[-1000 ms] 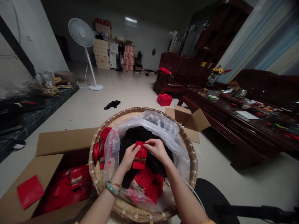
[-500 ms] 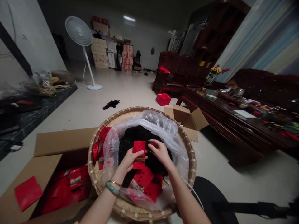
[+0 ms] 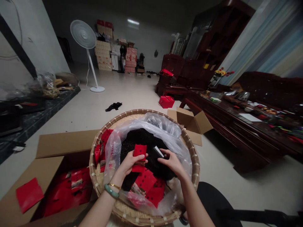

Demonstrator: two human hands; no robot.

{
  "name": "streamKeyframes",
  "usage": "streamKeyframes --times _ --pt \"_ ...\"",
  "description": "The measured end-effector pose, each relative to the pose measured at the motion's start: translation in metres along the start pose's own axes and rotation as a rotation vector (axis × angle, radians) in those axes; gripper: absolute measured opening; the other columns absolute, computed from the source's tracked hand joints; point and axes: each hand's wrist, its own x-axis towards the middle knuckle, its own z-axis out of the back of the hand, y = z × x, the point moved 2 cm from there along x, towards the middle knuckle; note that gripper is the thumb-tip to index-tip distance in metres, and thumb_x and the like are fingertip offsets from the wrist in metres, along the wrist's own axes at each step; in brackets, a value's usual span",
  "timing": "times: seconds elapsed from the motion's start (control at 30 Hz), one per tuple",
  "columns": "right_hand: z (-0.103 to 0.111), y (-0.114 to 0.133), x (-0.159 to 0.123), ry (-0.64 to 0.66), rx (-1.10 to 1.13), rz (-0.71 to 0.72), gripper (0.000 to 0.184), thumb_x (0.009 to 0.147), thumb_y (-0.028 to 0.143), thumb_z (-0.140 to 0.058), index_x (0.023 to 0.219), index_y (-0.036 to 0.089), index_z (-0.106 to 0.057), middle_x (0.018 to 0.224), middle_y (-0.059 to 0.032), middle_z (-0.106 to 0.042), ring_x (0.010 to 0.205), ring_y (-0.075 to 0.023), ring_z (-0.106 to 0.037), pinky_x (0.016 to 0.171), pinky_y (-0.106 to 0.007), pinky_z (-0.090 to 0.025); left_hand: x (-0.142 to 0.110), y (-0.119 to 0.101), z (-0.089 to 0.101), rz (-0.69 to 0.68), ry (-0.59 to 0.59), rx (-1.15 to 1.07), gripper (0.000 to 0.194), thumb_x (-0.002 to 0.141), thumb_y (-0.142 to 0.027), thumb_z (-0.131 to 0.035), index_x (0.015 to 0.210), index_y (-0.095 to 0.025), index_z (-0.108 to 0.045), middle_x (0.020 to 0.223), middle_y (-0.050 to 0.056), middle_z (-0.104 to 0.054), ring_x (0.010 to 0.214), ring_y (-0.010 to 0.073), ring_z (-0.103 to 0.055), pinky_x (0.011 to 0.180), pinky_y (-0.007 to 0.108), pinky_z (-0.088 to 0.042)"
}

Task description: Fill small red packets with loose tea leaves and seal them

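Observation:
A round woven basket in front of me holds a clear plastic bag with a heap of dark loose material. My left hand grips a small red pouch upright over the heap. My right hand reaches into the dark material to the right of the pouch, fingers curled beside a small dark scoop-like object with a pale edge; I cannot make out whether it grips it. Several more red pouches lie in the bag near my wrists.
An open cardboard box at my left holds several red pouches. A smaller open carton stands right of the basket. A long dark wooden table runs along the right. A standing fan and stacked boxes are at the far wall.
My right hand left the top of the red pouch and moved right and down into the dark material. My left hand keeps the pouch upright.

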Motion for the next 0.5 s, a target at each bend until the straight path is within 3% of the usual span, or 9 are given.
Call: streamKeyframes --times 0.1,0.23,0.5 --pt "0.010 0.024 0.001 0.136 0.109 0.103 0.055 0.066 0.033 -0.071 0.118 0.018 -0.058 0.105 -0.0058 -0.063 0.092 -0.0213 -0.056 0.083 -0.033 -0.044 -0.001 0.001 -0.005 0.003 0.063 0.075 0.043 0.058 -0.026 -0.078 0.095 -0.011 -0.060 0.099 0.014 -0.069 0.069 0.0217 -0.069 0.062 0.031 -0.055" --pt "0.007 0.053 0.007 0.240 -0.009 0.229 0.056 0.060 0.031 -0.076 0.113 0.018 -0.063 0.103 -0.0056 -0.063 0.092 -0.0207 -0.056 0.082 -0.032 -0.043 -0.004 0.001 -0.014 0.018 0.142 0.200 0.042 0.057 -0.024 -0.078 0.093 -0.010 -0.063 0.081 0.009 -0.071 0.066 0.0206 -0.069 0.062 0.030 -0.054" --pt "-0.009 0.068 0.011 0.185 -0.117 0.198 0.038 0.061 0.018 -0.073 0.098 0.018 -0.070 0.088 -0.0032 -0.065 0.077 -0.0165 -0.056 0.071 -0.027 -0.042 -0.007 0.002 -0.019 0.055 0.091 0.222 0.041 0.050 -0.026 -0.081 0.083 -0.009 -0.063 0.069 0.006 -0.069 0.062 0.0203 -0.067 0.062 0.032 -0.053"
